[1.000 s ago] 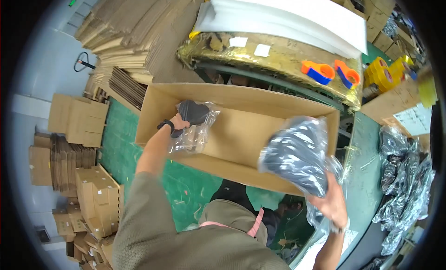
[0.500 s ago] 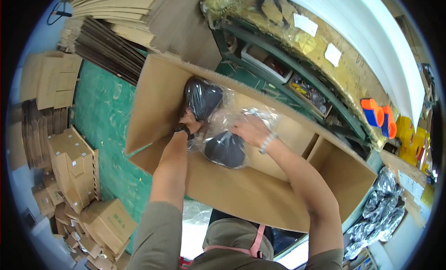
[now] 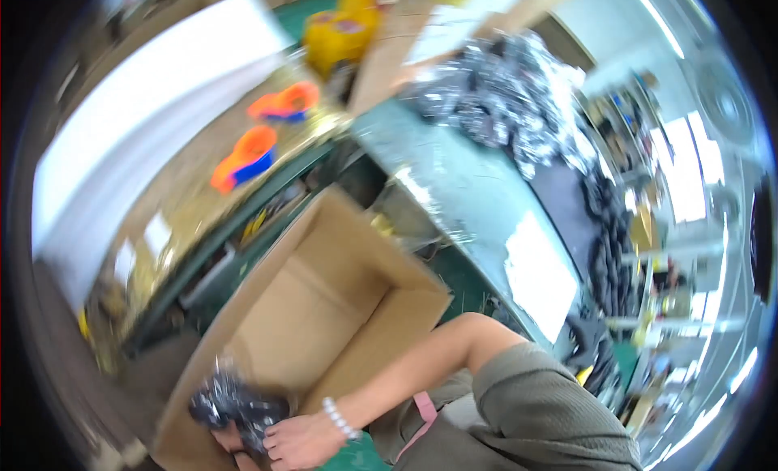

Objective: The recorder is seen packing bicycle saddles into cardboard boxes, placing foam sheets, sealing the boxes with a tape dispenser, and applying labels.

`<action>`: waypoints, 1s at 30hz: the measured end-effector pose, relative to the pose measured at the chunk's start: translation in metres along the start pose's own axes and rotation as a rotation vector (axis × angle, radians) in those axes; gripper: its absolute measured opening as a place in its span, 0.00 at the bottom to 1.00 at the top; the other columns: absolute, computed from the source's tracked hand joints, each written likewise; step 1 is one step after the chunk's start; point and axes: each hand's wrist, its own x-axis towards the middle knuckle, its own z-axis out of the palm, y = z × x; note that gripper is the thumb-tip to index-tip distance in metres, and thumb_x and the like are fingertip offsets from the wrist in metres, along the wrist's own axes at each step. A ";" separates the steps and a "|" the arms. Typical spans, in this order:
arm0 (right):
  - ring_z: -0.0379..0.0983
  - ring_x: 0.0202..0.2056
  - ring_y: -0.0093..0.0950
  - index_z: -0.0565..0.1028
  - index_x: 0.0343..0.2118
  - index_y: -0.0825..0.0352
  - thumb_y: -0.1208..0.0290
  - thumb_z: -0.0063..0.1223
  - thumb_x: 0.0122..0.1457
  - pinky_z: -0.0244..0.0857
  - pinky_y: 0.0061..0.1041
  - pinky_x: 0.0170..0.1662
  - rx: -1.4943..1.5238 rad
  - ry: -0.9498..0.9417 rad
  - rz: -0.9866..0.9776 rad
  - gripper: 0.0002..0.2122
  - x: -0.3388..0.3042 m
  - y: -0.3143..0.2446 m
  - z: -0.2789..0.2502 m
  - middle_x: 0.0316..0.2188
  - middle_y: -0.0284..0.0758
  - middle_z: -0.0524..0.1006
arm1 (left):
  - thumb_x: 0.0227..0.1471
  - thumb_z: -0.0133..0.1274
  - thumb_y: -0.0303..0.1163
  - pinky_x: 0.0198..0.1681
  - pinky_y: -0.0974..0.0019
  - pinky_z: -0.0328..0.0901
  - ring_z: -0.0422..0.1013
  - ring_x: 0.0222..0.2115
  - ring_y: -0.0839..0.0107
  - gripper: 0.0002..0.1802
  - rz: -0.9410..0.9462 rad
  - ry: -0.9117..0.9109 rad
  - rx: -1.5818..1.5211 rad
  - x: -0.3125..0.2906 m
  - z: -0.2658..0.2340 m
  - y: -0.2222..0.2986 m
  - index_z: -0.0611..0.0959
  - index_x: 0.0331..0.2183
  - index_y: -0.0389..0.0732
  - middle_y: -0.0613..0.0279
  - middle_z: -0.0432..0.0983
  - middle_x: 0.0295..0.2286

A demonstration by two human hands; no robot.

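The person's right hand [image 3: 304,440], fingers half bent, against a dark plastic-wrapped bundle [image 3: 235,402], left hand [image 3: 230,440] partly hidden beside it, grip of both too blurred to tell, bundle inside open cardboard box [image 3: 344,252], near end.

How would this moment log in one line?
left hand: at bagged black parts; right hand: at same parts; parts: inside cardboard box; tape dispensers: on workbench
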 end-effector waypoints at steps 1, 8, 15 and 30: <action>0.70 0.33 0.36 0.72 0.27 0.66 0.66 0.49 0.54 0.64 0.35 0.38 -0.079 0.098 0.170 0.08 -0.049 0.000 -0.072 0.26 0.38 0.73 | 0.45 0.64 0.36 0.56 0.53 0.62 0.69 0.51 0.48 0.31 0.074 -0.127 -0.135 -0.023 0.021 0.095 0.76 0.48 0.30 0.41 0.73 0.48; 0.75 0.40 0.48 0.76 0.42 0.72 0.68 0.56 0.51 0.70 0.41 0.44 -0.774 1.128 1.257 0.16 -0.469 -0.038 -0.370 0.37 0.48 0.79 | 0.56 0.55 0.32 0.49 0.57 0.67 0.73 0.45 0.57 0.20 0.607 0.033 -0.629 -0.296 -0.078 0.520 0.78 0.47 0.29 0.45 0.77 0.43; 0.75 0.46 0.49 0.71 0.49 0.80 0.50 0.65 0.46 0.68 0.37 0.50 -1.119 1.880 1.807 0.36 -0.848 -0.070 -0.530 0.43 0.55 0.77 | 0.45 0.65 0.40 0.59 0.52 0.58 0.63 0.56 0.45 0.39 1.539 -0.409 -0.083 -0.539 0.107 0.898 0.70 0.55 0.30 0.38 0.67 0.53; 0.63 0.57 0.50 0.67 0.56 0.73 0.47 0.67 0.36 0.59 0.42 0.60 -0.153 2.061 1.876 0.44 -0.886 -0.063 -0.574 0.53 0.52 0.72 | 0.35 0.67 0.63 0.53 0.47 0.63 0.62 0.51 0.38 0.59 1.537 -0.142 0.204 -0.629 0.334 1.129 0.64 0.57 0.30 0.38 0.62 0.51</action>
